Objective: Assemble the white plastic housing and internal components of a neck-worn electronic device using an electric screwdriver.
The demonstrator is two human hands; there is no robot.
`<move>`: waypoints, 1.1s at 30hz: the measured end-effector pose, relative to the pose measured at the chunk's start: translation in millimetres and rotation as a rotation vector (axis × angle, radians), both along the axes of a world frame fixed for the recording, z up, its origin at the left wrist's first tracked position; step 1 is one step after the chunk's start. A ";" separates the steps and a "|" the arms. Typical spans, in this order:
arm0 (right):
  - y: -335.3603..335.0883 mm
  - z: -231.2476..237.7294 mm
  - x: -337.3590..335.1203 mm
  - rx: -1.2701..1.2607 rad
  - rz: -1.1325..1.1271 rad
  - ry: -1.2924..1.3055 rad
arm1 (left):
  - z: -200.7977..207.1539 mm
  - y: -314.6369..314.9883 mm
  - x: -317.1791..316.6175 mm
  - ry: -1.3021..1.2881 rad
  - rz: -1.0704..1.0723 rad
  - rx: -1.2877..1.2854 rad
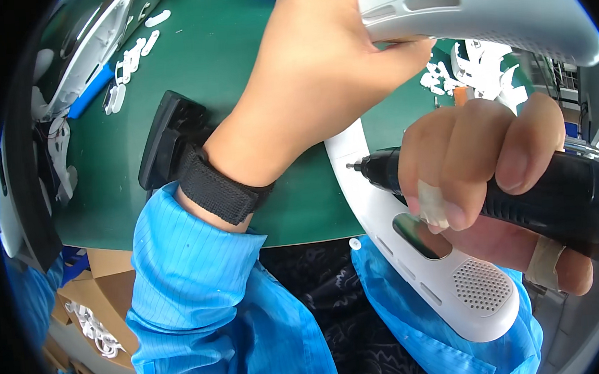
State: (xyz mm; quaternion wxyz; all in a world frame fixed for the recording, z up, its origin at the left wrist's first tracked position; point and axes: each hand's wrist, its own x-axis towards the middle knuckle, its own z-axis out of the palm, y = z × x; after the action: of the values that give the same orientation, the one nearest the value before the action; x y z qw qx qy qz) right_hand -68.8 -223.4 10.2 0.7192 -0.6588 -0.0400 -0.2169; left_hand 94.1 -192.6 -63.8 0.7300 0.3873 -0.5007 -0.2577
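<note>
Hands: the left hand (326,69) is curled round the upper part of a pale curved device (365,197), thumb along its lower edge (the other fingers are mostly hidden); the right hand (476,155) is wrapped firmly round a black screwdriver (564,195).
Small white parts (131,60): scattered at the far left of the green surface (307,200), beside a blue strip (91,91).
Cardboard box (109,264): beyond the surface's near edge, with white cables (94,330) in it.
Wrist strap (218,186): black, round the left wrist, carrying a black block (172,140).
Blue sleeve (187,255): pushed up just short of the strap.
Screwdriver bit (354,165): points left, over the device's white band (contact cannot be told).
Device ends: one, silver-grey, arches right from the left hand; the other, white, slopes down past the surface's edge over blue cloth, bearing a shiny oval window (422,236) and a round-holed grille (484,285).
White heap (488,69): loose parts on the surface behind the right hand, near an orange piece (461,95).
</note>
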 end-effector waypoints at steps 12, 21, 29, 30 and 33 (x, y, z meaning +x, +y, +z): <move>5.6 4.7 -5.0 -0.027 0.012 0.049 | 28.8 10.0 -10.5 -0.091 0.148 0.048; 5.0 -2.0 1.1 -0.130 0.047 -0.021 | 10.5 -3.6 2.6 -0.063 0.050 -0.052; -3.9 8.4 -5.3 0.032 -0.075 -0.122 | 3.4 4.3 2.2 -0.034 0.074 0.045; -6.1 14.6 -6.3 0.077 -0.113 -0.152 | 4.3 2.5 1.6 -0.014 0.055 0.079; -23.7 36.8 -18.8 0.074 -0.183 -0.156 | 4.6 -3.4 -4.1 -0.092 0.063 0.123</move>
State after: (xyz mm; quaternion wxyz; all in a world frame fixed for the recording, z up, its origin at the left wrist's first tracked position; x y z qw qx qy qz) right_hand -87.6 -247.1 47.0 0.7151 -0.6137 -0.0276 -0.3334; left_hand 90.0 -196.0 -59.2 0.6888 0.4584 -0.5043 -0.2471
